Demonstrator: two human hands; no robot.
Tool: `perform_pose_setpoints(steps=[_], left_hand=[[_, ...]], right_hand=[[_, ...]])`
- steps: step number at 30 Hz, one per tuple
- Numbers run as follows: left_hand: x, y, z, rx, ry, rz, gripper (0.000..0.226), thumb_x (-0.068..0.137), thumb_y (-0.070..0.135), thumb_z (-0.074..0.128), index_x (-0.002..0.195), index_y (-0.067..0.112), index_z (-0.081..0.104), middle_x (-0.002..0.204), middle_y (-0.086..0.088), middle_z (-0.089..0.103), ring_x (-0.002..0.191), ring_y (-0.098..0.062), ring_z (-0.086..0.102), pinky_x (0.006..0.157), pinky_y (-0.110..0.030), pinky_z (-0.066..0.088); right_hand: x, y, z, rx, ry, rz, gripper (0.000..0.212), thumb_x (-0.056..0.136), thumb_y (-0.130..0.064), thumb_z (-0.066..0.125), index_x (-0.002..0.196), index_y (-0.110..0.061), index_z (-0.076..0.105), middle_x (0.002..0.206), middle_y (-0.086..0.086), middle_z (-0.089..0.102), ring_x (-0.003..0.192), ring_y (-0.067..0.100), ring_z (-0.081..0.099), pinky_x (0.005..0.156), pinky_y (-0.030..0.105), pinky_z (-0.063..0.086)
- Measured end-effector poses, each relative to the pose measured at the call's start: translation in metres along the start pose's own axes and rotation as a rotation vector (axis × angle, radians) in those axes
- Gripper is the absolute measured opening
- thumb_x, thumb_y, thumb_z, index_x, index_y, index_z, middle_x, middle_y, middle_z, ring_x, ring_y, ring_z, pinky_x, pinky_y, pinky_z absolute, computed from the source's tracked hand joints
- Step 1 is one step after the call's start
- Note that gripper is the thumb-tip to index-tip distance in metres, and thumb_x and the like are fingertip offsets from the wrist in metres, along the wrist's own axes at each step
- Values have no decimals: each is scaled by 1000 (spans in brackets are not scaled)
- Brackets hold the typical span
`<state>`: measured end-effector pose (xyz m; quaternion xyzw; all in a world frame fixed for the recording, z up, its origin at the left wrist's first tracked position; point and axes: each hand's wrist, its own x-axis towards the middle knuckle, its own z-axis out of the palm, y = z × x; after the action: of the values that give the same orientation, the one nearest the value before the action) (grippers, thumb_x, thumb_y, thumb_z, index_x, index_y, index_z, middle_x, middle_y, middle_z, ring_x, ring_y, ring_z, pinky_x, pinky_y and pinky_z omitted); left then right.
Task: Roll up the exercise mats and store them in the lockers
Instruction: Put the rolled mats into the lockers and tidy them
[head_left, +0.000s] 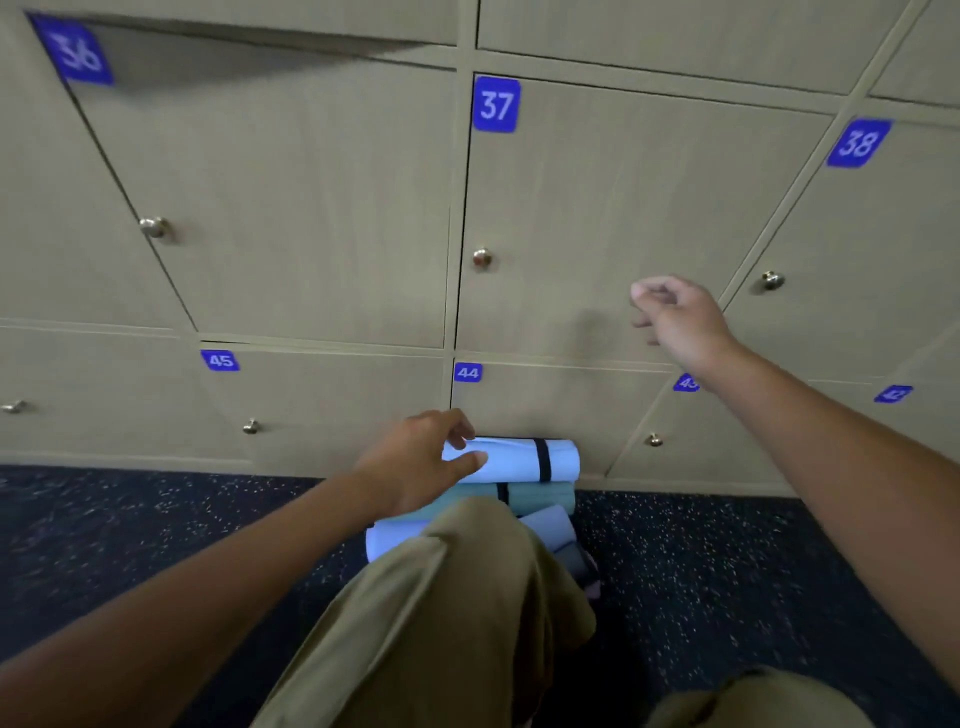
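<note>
Rolled mats stacked on the floor (156, 519) against locker 44 (545, 405); the left hand (415, 462) grips the end of the top pale-blue mat (519, 460), thumb and fingers curled round it, while the right hand (680, 317), loosely curled and holding nothing, hangs before the door of locker 37 (623, 208), apart from its knob (482, 257). Likely risks: lifting the top roll one-handed may topple the stack beneath; its strap (542, 460) may slip and let it unroll; the door is not yet open. Legible blue labels: 36, 37, 38, 45, 44; two more are blurred.
</note>
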<state>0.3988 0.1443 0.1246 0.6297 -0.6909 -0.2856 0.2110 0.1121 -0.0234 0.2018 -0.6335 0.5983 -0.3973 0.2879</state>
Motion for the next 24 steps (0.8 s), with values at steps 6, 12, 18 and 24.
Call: perform_pose_setpoints(steps=[6,12,18,24], left_hand=[[-57,-21,10,15,-31,-101,53,94,60,58,139,32,50,142,10,47,129,-18,46,105,-37,42],[-84,-22,27,78,-145,-299,97,83,83,47,160,33,16,168,2,14,149,-34,24,118,-55,29],[-87,-25,38,374,30,-370,99,85,84,41,158,24,12,163,-8,21,142,-34,33,108,-49,35],[-72,-43,31,349,44,-434,82,86,78,41,148,26,31,150,-5,38,131,-31,43,102,-47,39]], right_hand=[[-7,-72,24,-81,-124,-80,15,101,-34,61,109,-23,66,100,-1,66,89,16,65,78,31,51],[4,-103,84,-143,-249,-141,28,99,-34,63,125,-22,65,99,-8,63,92,13,61,71,25,46],[32,-109,141,-285,-300,-156,36,100,-33,62,134,-21,60,123,-2,58,106,16,56,83,22,39],[61,-96,175,-485,-168,-124,33,97,-29,62,128,-19,62,138,13,51,122,31,56,98,30,42]])
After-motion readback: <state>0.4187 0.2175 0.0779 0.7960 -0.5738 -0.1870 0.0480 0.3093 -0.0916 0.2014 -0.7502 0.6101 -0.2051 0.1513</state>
